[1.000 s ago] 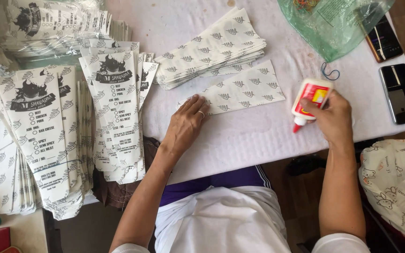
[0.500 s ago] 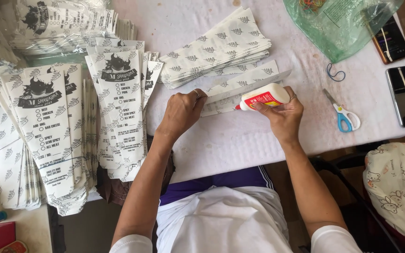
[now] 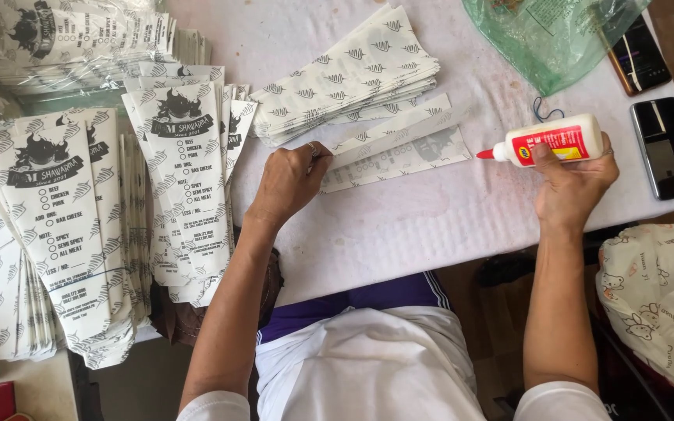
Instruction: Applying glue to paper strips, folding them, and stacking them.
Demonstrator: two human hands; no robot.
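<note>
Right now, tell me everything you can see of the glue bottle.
The glue bottle is white, plastic-looking, with a red label and a red pointed nozzle. It lies nearly level, nozzle pointing left, above the white table cloth. The right hand wraps it from below, thumb across the label. Nothing else touches it.

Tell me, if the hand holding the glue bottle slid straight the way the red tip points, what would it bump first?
Probably the folded paper sheet. The right hand holds the glue bottle sideways, red tip aimed at the sheet's near end, with only bare tablecloth between.
</note>
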